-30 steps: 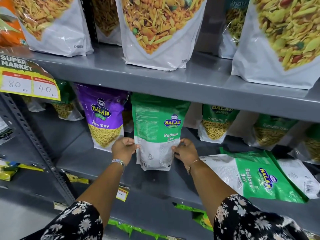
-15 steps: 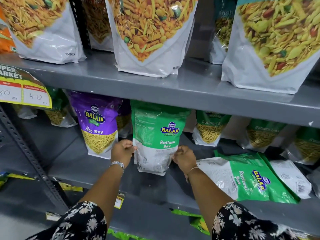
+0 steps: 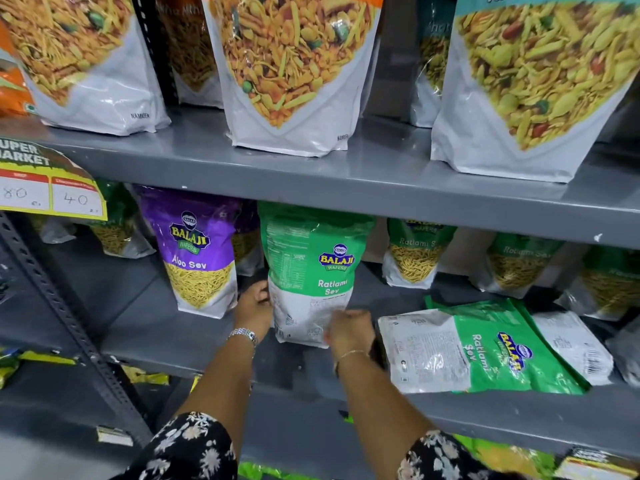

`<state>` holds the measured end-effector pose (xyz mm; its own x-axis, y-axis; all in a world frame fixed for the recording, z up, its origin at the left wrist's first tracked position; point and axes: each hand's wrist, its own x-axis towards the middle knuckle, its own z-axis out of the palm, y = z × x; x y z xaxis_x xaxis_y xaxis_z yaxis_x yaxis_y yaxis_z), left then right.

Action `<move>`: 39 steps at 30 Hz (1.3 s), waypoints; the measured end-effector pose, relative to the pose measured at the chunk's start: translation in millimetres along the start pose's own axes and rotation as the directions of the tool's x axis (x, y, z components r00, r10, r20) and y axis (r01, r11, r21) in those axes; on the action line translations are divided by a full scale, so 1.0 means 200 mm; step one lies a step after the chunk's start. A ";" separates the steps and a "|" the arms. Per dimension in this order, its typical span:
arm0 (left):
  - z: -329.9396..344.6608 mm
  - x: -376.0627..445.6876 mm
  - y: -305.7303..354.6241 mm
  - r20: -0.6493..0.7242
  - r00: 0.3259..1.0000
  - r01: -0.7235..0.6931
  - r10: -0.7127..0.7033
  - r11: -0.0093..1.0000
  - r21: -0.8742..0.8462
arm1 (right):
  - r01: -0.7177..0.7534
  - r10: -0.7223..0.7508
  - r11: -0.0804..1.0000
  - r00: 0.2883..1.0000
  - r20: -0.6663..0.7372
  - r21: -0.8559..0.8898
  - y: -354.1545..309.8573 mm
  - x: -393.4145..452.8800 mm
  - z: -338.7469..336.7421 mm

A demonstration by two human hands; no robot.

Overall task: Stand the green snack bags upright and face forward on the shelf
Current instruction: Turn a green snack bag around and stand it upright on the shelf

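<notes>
A green Ratlami Sev snack bag [image 3: 311,268] stands upright on the middle shelf [image 3: 166,337], its printed-text side toward me. My left hand [image 3: 254,308] grips its lower left edge, fingers curled behind it. My right hand [image 3: 349,330], blurred, holds the lower right corner with curled fingers. To the right a second green bag [image 3: 491,351] lies flat near the front edge, on top of another flat bag [image 3: 571,344]. More green bags [image 3: 415,251] [image 3: 516,268] stand upright at the back.
A purple Aloo Sev bag [image 3: 197,251] stands just left of the held bag. The upper shelf's edge [image 3: 381,199] hangs low over the bag tops and carries large white snack pouches [image 3: 298,126]. A yellow price card [image 3: 48,192] hangs at the left.
My right hand has slid from the bag's right edge down onto its lower right corner. The bag stays upright, and my left hand keeps its hold.
</notes>
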<state>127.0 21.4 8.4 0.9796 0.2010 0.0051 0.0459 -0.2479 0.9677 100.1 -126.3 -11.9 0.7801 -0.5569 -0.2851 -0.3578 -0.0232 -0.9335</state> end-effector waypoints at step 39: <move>0.01 -0.04 -0.14 -0.001 0.995 0.097 -0.100 0.964 -0.249 | 0.302 -0.172 0.907 0.902 0.397 -0.294 -0.15 0.13 -0.09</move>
<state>118.2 25.3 -20.0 0.9698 0.2259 -0.0917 0.0903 0.0168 0.9958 121.8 -155.9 12.0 0.9686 -0.1686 -0.1830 -0.2396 -0.4336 -0.8687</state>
